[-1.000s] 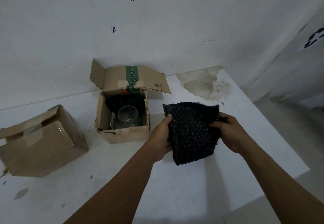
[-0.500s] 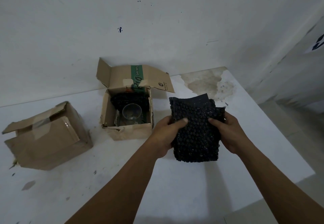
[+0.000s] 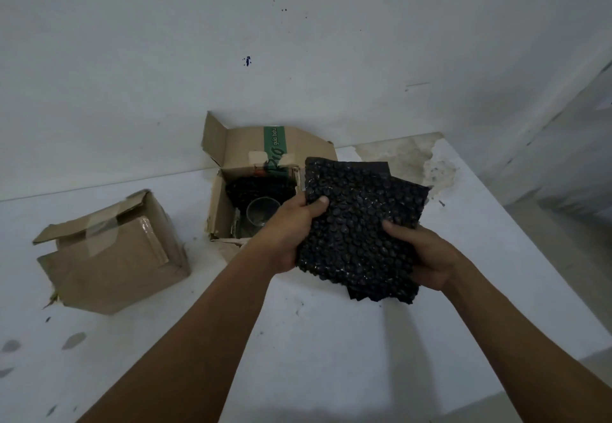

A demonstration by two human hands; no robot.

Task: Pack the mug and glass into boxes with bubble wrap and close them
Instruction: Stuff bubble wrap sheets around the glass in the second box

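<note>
Both hands hold a folded sheet of black bubble wrap point(image 3: 357, 224) above the white table. My left hand point(image 3: 291, 234) grips its left edge with the thumb on top. My right hand point(image 3: 420, 257) grips its lower right edge. Just behind my left hand stands an open cardboard box point(image 3: 222, 204) with a green stripe on its raised flap. A clear glass point(image 3: 261, 212) sits inside it against more black bubble wrap point(image 3: 255, 187). A second cardboard box point(image 3: 112, 254) sits at the left with its flaps mostly folded down. No mug is visible.
The white table point(image 3: 314, 340) meets a white wall at the back. Its right edge runs diagonally down the right side, with floor beyond. A stained patch point(image 3: 414, 161) marks the far right corner. Small dark marks dot the table's left part.
Both hands have carried the bubble wrap up and toward the open box, and its folded layers have fanned apart. The boxes and glass have not moved.
</note>
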